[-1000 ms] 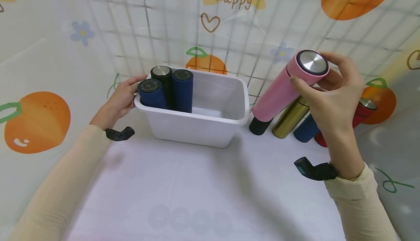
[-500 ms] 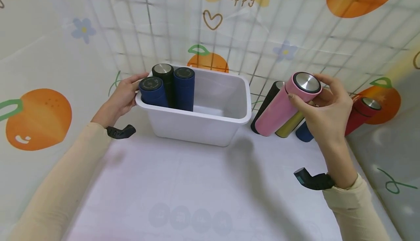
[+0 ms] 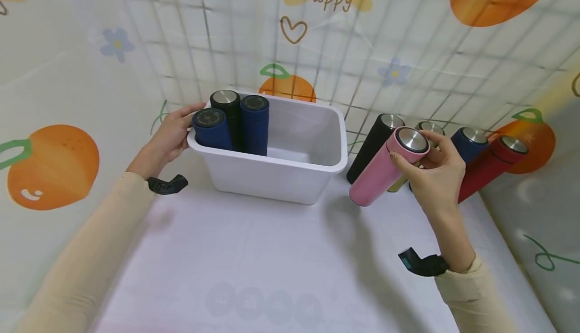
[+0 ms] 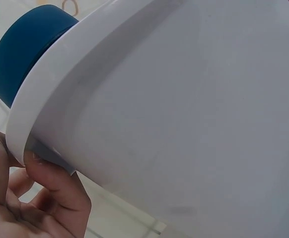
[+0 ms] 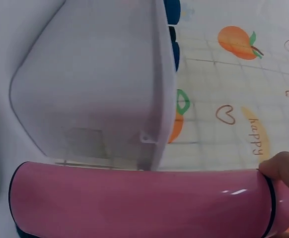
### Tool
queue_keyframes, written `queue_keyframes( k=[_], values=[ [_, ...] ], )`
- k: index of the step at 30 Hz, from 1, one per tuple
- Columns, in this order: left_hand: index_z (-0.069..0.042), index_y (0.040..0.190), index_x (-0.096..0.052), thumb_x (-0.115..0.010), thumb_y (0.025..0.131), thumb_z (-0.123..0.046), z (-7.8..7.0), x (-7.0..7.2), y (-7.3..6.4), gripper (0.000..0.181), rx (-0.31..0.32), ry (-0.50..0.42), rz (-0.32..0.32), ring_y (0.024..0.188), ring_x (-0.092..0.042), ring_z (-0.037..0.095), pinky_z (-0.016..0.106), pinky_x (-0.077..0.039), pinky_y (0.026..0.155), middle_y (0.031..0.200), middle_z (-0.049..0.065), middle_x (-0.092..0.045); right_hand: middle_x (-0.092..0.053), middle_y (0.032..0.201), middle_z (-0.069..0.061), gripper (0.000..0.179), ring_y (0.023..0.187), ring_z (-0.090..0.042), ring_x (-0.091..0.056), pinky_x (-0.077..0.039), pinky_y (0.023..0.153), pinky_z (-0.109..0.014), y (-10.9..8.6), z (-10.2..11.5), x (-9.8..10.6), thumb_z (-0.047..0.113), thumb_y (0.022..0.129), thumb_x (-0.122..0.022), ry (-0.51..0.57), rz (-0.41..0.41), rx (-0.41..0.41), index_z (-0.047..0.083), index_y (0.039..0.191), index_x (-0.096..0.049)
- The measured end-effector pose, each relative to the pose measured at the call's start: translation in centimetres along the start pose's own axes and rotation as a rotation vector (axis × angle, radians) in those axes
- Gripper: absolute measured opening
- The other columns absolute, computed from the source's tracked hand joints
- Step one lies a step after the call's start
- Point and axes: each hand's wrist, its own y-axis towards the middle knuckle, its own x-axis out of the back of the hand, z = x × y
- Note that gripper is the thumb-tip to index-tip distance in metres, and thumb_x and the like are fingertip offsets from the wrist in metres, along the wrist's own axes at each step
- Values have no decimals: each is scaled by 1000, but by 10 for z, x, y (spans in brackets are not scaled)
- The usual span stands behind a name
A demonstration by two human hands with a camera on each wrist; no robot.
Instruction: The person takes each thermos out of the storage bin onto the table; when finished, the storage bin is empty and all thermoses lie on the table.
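My right hand (image 3: pixel 437 172) pinches a pink thermos bottle (image 3: pixel 373 179) near its steel-topped lid, thumb on the near side. The bottle leans, lid toward the right, in front of a black bottle (image 3: pixel 369 149). In the right wrist view the pink bottle (image 5: pixel 134 201) lies across the bottom of the picture, beside the bin's end wall (image 5: pixel 85 74). My left hand (image 3: pixel 167 134) grips the left rim of a white plastic bin (image 3: pixel 267 179); its curled fingers hook under the rim in the left wrist view. Two blue bottles (image 3: pixel 258 131) and a black one (image 3: pixel 225 100) stand inside the bin's left end.
Behind my right hand, a gold bottle (image 3: pixel 397 185), mostly hidden, a blue bottle (image 3: pixel 465 145) and a red bottle (image 3: pixel 487 169) lean by the grid-backed wall sheet (image 3: pixel 317 51). White cloth (image 3: pixel 254 252) covers the surface in front of the bin.
My right hand has brought the pink bottle down and toward me, uncovering the black bottle behind it and more of the blue and red ones. My left hand stays at the bin rim.
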Motion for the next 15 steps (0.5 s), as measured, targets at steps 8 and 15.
queue_keyframes(
  k=[8,15],
  values=[
    [-10,156,-35,-45,108,-18,2,2,1,49,8,-17,5,65,-69,10,22,-56,52,97,-1,-68,-70,114,-5,59,87,-9,-68,-54,78,-15,-9,-17,-8,12,78,-87,-16,14,-54,13,131,-61],
    [-11,155,-37,-45,109,-19,2,1,2,48,4,-27,3,71,-71,11,23,-58,56,102,1,-68,-70,115,-6,60,87,-8,-68,-54,78,-14,-12,-24,-11,17,79,-88,-58,14,-84,13,132,-60]
  ],
)
